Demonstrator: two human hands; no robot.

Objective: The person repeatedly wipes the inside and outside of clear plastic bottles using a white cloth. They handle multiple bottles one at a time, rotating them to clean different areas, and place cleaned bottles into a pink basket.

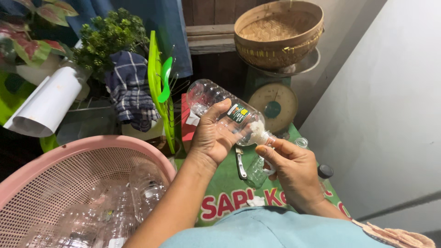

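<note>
A cluttered desk under a green printed cloth [229,193], white wall at 3 o'clock. My left hand [212,138] grips a clear plastic bottle [225,109], tilted, neck down at 5 o'clock. My right hand [294,172] pinches at its neck. A steady grip seems advisable; the pink basket [41,160] crowds 8 o'clock, the scale [275,104] at 12.
</note>
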